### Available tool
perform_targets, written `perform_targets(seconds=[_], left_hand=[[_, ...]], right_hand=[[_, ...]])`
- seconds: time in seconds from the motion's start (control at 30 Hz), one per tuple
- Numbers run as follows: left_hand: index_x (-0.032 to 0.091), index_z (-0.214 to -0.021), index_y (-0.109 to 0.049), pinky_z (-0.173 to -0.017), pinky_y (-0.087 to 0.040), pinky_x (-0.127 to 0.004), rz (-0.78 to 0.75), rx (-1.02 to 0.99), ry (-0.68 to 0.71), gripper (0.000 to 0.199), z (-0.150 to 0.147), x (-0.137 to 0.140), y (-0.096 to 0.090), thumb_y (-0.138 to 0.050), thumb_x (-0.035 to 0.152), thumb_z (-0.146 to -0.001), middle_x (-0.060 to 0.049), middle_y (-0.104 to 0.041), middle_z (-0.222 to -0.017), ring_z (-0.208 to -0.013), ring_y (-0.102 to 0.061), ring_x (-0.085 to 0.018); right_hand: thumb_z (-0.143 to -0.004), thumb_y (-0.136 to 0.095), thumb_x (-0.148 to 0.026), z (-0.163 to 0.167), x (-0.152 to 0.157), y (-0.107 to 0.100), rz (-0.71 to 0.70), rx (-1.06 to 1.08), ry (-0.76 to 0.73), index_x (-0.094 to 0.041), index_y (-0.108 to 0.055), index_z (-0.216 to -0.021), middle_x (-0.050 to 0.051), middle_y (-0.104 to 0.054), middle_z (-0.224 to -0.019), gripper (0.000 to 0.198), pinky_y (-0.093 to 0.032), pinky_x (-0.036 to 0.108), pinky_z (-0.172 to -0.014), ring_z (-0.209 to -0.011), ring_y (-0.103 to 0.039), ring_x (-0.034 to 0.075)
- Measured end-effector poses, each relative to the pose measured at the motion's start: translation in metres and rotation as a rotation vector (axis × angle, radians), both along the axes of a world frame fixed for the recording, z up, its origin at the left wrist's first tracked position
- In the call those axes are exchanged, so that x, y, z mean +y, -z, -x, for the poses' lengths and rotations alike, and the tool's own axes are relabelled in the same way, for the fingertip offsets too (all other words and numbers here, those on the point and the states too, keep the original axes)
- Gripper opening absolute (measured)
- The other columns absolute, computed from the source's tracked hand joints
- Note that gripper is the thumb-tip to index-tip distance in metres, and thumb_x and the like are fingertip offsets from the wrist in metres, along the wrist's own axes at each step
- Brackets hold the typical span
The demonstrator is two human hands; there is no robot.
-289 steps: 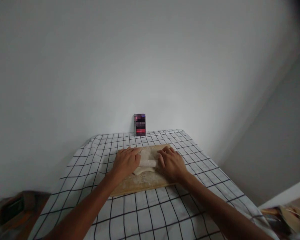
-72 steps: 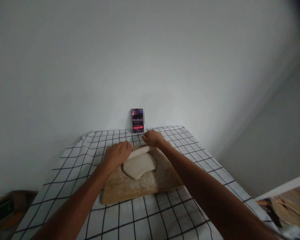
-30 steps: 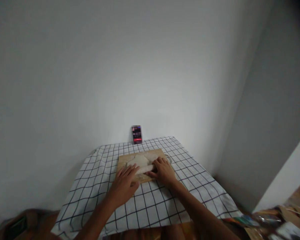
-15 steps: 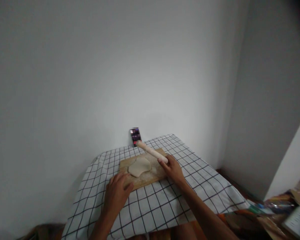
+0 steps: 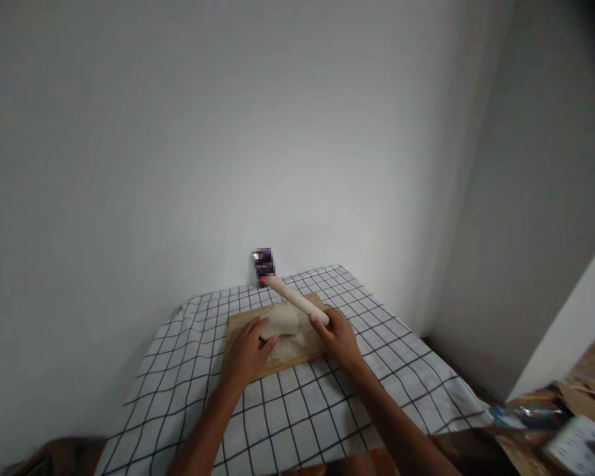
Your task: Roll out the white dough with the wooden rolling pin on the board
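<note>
A pale sheet of dough point(image 5: 281, 320) rests on a floured wooden board point(image 5: 297, 350). My left hand point(image 5: 249, 347) is at its left edge, thumb and fingers closed on the rim, and that side looks raised off the board. In my right hand point(image 5: 338, 336) is one end of a light wooden rolling pin point(image 5: 297, 299). The pin slants up and away to the left, above the board's far right part, clear of the dough's middle. Part of the dough's left edge is hidden behind my left fingers.
A checked white cloth point(image 5: 401, 370) covers the table. At its far edge, a dark pixelated packet-like object point(image 5: 264, 266) leans near the wall point(image 5: 297, 145). Various items, including a white box point(image 5: 582, 446), lie at the lower right beyond the table.
My left hand has moved forward and right from the board's near left corner and taken hold of the dough's edge, which has lifted. My right hand keeps the rolling pin almost as before.
</note>
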State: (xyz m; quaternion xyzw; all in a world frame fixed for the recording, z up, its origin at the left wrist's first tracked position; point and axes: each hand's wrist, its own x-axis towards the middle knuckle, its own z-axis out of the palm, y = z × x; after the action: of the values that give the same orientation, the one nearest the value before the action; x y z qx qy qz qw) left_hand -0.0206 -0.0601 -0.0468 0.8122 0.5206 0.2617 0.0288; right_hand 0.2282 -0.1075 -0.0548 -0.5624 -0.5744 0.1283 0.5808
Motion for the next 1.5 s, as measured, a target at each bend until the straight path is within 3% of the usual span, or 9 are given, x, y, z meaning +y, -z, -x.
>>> perform_targets(seconds=[0.13,0.3,0.67,0.93,1.5], left_hand=[[0.019,-0.145,-0.053,-0.123,-0.037,-0.045,0.012,0.018,-0.074,0.059,0.000,-0.004,0.005,-0.056,0.047,-0.094,-0.013,-0.054,-0.156,-0.146,-0.048,-0.028],[0.016,-0.142,-0.055,-0.123,-0.035,-0.046,-0.006,0.073,-0.081,0.058,0.001,-0.005,0.004,-0.053,0.051,-0.096,-0.014,-0.058,-0.151,-0.143,-0.051,-0.028],[0.022,-0.139,-0.058,-0.118,-0.041,-0.048,0.022,-0.052,-0.101,0.055,0.001,-0.016,-0.003,-0.063,0.046,-0.089,-0.012,-0.064,-0.144,-0.135,-0.058,-0.030],[0.020,-0.133,-0.062,-0.116,-0.044,-0.048,-0.006,-0.105,-0.084,0.049,-0.001,-0.023,-0.004,-0.063,0.038,-0.088,-0.013,-0.066,-0.141,-0.133,-0.059,-0.031],[0.025,-0.123,-0.065,-0.107,-0.048,-0.045,0.044,-0.176,-0.111,0.038,-0.001,-0.027,-0.008,-0.065,0.037,-0.088,-0.008,-0.072,-0.130,-0.123,-0.064,-0.030]], right_hand=[[-0.095,-0.049,-0.069,0.000,-0.006,-0.002,0.021,0.084,-0.044,-0.022,-0.056,-0.081,-0.001,-0.055,-0.072,0.049,-0.037,0.029,-0.060,-0.069,-0.052,0.018],[-0.096,-0.045,-0.069,0.000,-0.011,-0.006,0.023,0.122,-0.058,-0.023,-0.051,-0.075,-0.003,-0.047,-0.066,0.051,-0.033,0.029,-0.056,-0.063,-0.046,0.017],[-0.097,-0.040,-0.073,-0.001,-0.013,-0.001,0.104,0.049,-0.099,-0.024,-0.046,-0.066,-0.003,-0.043,-0.059,0.058,-0.029,0.028,-0.053,-0.057,-0.042,0.015],[-0.093,-0.041,-0.078,0.003,-0.012,0.000,0.176,-0.149,-0.080,-0.024,-0.048,-0.063,-0.002,-0.046,-0.052,0.062,-0.026,0.028,-0.051,-0.051,-0.045,0.016],[-0.094,-0.041,-0.076,0.002,-0.013,0.000,0.154,-0.167,-0.089,-0.024,-0.048,-0.063,-0.003,-0.046,-0.051,0.061,-0.027,0.028,-0.049,-0.049,-0.046,0.016]])
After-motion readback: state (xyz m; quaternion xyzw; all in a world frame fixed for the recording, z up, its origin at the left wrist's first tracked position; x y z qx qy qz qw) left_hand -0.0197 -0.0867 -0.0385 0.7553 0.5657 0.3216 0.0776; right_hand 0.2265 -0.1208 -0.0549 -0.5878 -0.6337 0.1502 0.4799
